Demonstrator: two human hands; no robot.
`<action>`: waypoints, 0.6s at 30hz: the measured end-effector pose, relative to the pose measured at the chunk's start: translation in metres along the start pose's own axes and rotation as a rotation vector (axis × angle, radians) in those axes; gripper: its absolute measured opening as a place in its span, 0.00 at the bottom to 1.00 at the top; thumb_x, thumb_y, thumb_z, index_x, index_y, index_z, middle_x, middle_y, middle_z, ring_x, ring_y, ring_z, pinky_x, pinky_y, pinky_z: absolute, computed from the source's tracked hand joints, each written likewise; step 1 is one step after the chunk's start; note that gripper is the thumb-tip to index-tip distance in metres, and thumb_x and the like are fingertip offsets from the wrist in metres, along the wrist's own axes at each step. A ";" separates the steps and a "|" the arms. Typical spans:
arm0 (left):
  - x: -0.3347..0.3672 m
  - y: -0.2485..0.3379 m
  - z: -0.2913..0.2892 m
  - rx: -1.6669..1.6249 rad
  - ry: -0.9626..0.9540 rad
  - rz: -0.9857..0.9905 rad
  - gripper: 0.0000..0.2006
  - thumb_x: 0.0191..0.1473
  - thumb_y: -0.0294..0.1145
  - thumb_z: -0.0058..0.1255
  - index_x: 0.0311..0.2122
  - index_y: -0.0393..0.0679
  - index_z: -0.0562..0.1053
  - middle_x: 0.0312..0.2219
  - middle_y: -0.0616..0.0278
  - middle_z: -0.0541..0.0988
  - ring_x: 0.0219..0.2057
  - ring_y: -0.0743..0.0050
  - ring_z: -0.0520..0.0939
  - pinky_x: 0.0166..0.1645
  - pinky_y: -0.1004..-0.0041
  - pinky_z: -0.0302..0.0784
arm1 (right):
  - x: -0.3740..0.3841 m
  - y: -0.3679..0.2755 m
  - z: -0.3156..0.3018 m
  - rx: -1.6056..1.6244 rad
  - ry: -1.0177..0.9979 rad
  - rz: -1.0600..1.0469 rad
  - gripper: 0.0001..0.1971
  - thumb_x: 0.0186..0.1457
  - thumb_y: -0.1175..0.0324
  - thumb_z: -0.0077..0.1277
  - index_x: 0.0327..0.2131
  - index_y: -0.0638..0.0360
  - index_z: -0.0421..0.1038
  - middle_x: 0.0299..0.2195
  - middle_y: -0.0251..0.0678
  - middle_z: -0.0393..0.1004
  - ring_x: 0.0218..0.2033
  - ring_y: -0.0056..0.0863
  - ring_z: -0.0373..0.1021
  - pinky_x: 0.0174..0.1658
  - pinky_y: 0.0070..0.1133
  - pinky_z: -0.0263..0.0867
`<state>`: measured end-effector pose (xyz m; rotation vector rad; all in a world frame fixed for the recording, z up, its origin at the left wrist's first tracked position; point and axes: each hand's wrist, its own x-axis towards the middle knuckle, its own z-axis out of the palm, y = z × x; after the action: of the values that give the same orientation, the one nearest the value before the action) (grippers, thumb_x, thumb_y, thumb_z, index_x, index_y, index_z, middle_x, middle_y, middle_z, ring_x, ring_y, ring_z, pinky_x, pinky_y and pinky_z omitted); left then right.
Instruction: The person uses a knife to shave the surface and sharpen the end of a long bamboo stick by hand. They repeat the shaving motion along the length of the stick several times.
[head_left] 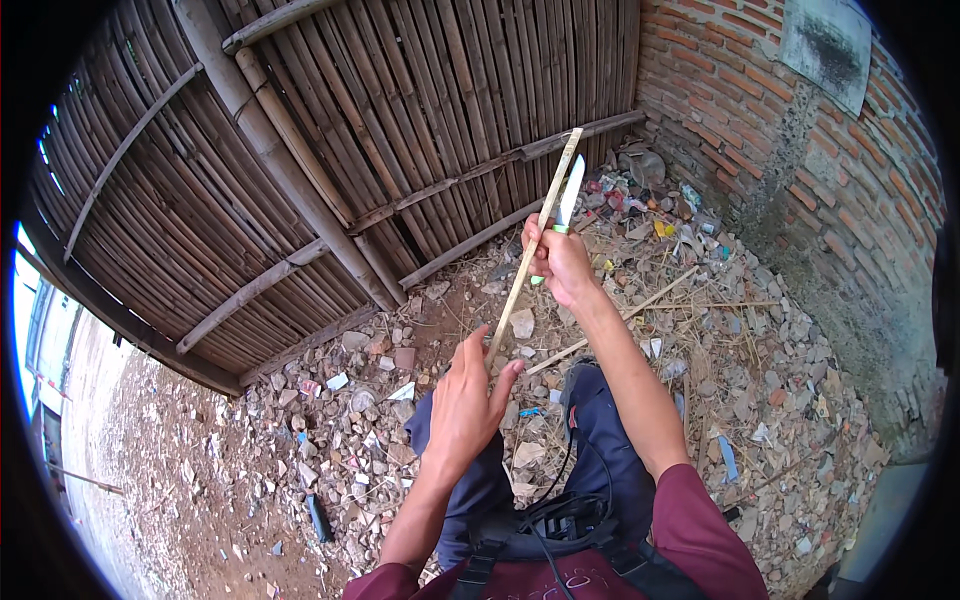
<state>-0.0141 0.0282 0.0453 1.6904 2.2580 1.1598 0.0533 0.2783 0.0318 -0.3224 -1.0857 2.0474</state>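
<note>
My right hand [560, 262] is closed around the green handle of a knife [570, 192], its blade pointing up and away. The same hand also grips a long, pale bamboo strip [558, 180], which slants alongside the blade. Near the strip's lower end is my left hand [463, 400], thumb and fingers apart, the strip's end lying in the gap between them. Whether that hand touches the strip is hard to tell.
A bamboo-slat fence [400, 110] stands ahead and left, meeting a brick wall [745, 100] on the right. Stones and litter cover the ground [260, 480]. Another bamboo strip [655, 297] lies beyond my knees. Plastic rubbish [665, 228] is heaped in the corner.
</note>
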 end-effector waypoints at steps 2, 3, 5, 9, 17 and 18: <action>0.012 -0.013 0.015 -0.005 -0.062 -0.022 0.18 0.70 0.40 0.51 0.54 0.37 0.73 0.34 0.40 0.81 0.38 0.42 0.85 0.44 0.52 0.77 | -0.005 -0.004 0.001 -0.004 -0.044 -0.013 0.11 0.63 0.77 0.40 0.28 0.55 0.70 0.19 0.21 0.61 0.15 0.09 0.48 0.18 0.16 0.40; 0.016 -0.020 0.020 -0.005 -0.124 -0.051 0.14 0.72 0.37 0.47 0.50 0.37 0.75 0.28 0.40 0.80 0.33 0.44 0.85 0.40 0.50 0.76 | -0.006 -0.007 0.002 -0.002 -0.046 -0.015 0.11 0.63 0.77 0.40 0.28 0.55 0.70 0.19 0.21 0.61 0.15 0.09 0.48 0.18 0.16 0.40; 0.017 -0.017 0.020 -0.071 -0.009 0.038 0.12 0.74 0.34 0.41 0.45 0.39 0.76 0.18 0.46 0.72 0.22 0.50 0.79 0.33 0.51 0.69 | -0.013 -0.012 0.005 -0.209 0.040 -0.040 0.11 0.62 0.77 0.41 0.34 0.58 0.76 0.19 0.22 0.63 0.15 0.09 0.49 0.19 0.15 0.42; 0.021 -0.010 0.016 -0.214 -0.062 -0.091 0.14 0.74 0.34 0.40 0.43 0.36 0.75 0.16 0.49 0.69 0.19 0.46 0.74 0.29 0.54 0.67 | -0.007 -0.005 -0.004 -0.586 0.043 -0.383 0.14 0.63 0.75 0.42 0.38 0.61 0.82 0.19 0.24 0.67 0.17 0.11 0.58 0.22 0.18 0.55; 0.028 -0.017 0.021 -0.351 0.090 -0.062 0.14 0.70 0.32 0.52 0.53 0.34 0.79 0.28 0.51 0.82 0.27 0.69 0.80 0.34 0.66 0.75 | -0.016 0.009 0.000 -1.350 0.181 -0.643 0.04 0.52 0.73 0.57 0.27 0.53 0.81 0.22 0.41 0.81 0.28 0.44 0.80 0.33 0.37 0.74; 0.030 -0.017 0.022 -0.353 0.086 -0.062 0.14 0.70 0.32 0.52 0.53 0.34 0.79 0.28 0.51 0.82 0.27 0.69 0.80 0.34 0.66 0.75 | -0.016 0.008 -0.003 -1.375 0.165 -0.635 0.03 0.51 0.73 0.57 0.29 0.53 0.80 0.24 0.41 0.81 0.28 0.46 0.80 0.33 0.38 0.74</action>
<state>-0.0281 0.0630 0.0301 1.4507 1.9826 1.5339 0.0612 0.2650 0.0215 -0.6684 -2.0079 0.4792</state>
